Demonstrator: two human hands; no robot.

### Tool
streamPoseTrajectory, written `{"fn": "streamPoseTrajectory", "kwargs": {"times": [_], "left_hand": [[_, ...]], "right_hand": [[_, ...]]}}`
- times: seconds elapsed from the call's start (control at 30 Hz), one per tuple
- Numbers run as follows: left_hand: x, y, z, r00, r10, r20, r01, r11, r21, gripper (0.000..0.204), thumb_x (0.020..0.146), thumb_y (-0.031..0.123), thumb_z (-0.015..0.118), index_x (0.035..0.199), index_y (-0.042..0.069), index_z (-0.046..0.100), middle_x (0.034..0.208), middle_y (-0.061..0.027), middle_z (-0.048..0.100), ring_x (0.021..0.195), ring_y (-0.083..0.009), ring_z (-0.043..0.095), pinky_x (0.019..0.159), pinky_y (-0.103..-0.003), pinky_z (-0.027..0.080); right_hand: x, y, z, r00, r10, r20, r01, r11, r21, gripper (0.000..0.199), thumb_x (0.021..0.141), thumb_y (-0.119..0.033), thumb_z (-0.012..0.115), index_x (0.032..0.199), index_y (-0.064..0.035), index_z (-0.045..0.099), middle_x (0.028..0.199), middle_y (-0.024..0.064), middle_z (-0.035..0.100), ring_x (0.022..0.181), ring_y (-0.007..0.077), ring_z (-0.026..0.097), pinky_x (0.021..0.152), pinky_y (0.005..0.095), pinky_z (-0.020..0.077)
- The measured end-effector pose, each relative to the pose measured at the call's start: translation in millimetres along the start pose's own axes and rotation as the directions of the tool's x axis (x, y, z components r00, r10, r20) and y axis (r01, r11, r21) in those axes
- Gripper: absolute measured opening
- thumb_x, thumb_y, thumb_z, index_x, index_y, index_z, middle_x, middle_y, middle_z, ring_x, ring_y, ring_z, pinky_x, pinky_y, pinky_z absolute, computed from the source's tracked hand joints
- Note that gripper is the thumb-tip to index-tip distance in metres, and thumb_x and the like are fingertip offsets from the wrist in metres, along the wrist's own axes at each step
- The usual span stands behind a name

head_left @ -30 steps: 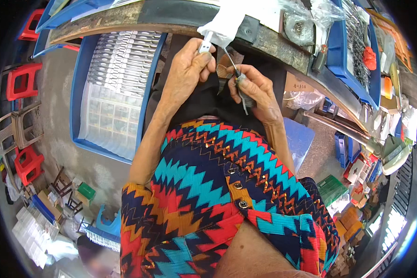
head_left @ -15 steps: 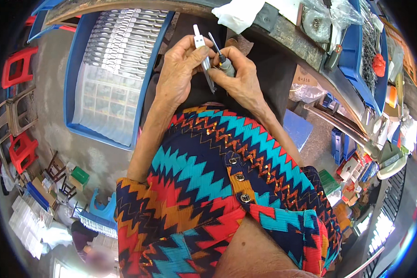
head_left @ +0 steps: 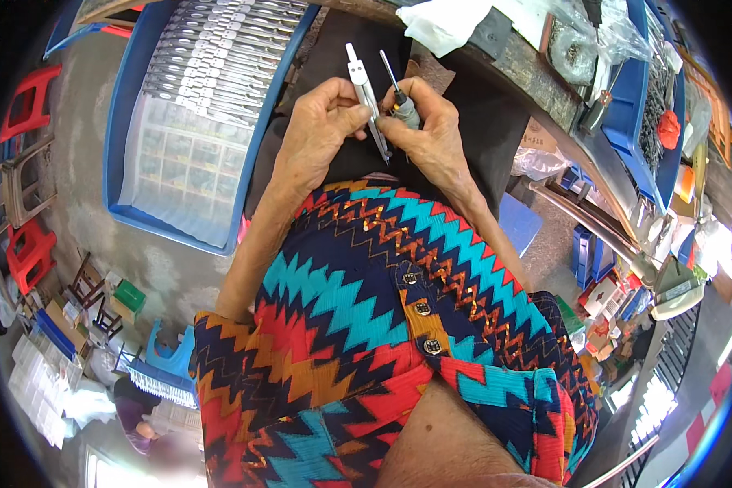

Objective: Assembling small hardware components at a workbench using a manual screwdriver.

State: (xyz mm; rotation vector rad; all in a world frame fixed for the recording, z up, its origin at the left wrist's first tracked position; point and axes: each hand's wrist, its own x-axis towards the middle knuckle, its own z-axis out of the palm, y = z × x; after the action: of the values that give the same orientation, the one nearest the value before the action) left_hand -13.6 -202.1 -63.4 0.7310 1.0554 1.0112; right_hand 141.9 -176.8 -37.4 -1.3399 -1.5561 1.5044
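A drawing compass with a white head and metal legs is pinched between the thumb and fingers of my left hand. Its head points away from me and its tips slant down toward my lap. My right hand is closed round the grey handle of a small screwdriver, whose thin shaft points up and away. The thumb and fingertips of that hand are close beside the compass legs; whether they touch them I cannot tell. Dark cloth lies beneath both hands.
Left of my hands, a blue tray holds overlapping rows of similar compasses and a translucent sheet. A worn bench edge crosses the far right, with a blue bin of dark parts on it. Red stools stand far left; another person is lower left.
Both hands have moved slightly nearer to me, carrying the compass and screwdriver. The screwdriver shaft stands a little more upright, and the whole view has shifted slightly.
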Motion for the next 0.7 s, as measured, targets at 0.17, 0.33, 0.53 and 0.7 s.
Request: {"fn": "streamPoseTrajectory", "kwargs": {"times": [0.17, 0.33, 0.53, 0.7], "left_hand": [[-10.0, -2.1, 5.6, 0.999, -0.014, -0.053, 0.019, 0.995, 0.098, 0.009, 0.081, 0.006, 0.058, 0.084, -0.002, 0.054, 0.067, -0.0017, 0.054, 0.056, -0.0068, 0.047, 0.051, -0.020, 0.039], [-14.2, 1.2, 7.2, 0.998, -0.043, -0.053, 0.046, 0.998, 0.045, 0.012, 0.082, 0.008, 0.057, 0.082, -0.003, 0.053, 0.064, -0.0005, 0.050, 0.050, -0.0026, 0.039, 0.042, -0.018, 0.029], [-20.2, 2.1, 5.5, 0.995, -0.096, -0.015, 0.095, 0.994, -0.058, 0.014, 0.083, 0.010, 0.056, 0.081, -0.003, 0.051, 0.062, 0.0009, 0.046, 0.047, -0.0010, 0.034, 0.039, -0.018, 0.024], [-23.4, 0.4, 2.2, 0.993, -0.120, 0.021, 0.121, 0.991, -0.064, 0.015, 0.085, 0.013, 0.054, 0.084, -0.001, 0.050, 0.062, 0.0026, 0.042, 0.050, -0.0018, 0.033, 0.042, -0.018, 0.026]], "right_hand": [[-1.2, -1.3, 1.3, 1.000, -0.012, -0.001, 0.012, 1.000, -0.007, 0.014, 0.070, -0.003, 0.059, 0.082, -0.0016, 0.052, 0.071, 0.0023, 0.052, 0.066, 0.0084, 0.049, 0.058, 0.0240, 0.0421], [-3.1, 0.8, 3.8, 0.999, -0.032, -0.029, 0.032, 0.999, 0.003, 0.015, 0.069, -0.002, 0.061, 0.081, -0.0021, 0.052, 0.071, 0.0021, 0.052, 0.066, 0.0078, 0.049, 0.058, 0.0238, 0.0424], [-5.7, 2.1, 5.6, 1.000, -0.015, -0.026, 0.017, 0.998, 0.064, 0.016, 0.068, -0.002, 0.062, 0.079, -0.0020, 0.050, 0.072, 0.0024, 0.054, 0.067, 0.0075, 0.050, 0.059, 0.0237, 0.0426], [-3.7, 4.5, 7.2, 0.999, -0.030, -0.013, 0.030, 0.999, 0.037, 0.016, 0.067, -0.002, 0.063, 0.078, -0.0021, 0.051, 0.072, 0.0022, 0.054, 0.066, 0.0075, 0.049, 0.058, 0.0236, 0.0425]]}}
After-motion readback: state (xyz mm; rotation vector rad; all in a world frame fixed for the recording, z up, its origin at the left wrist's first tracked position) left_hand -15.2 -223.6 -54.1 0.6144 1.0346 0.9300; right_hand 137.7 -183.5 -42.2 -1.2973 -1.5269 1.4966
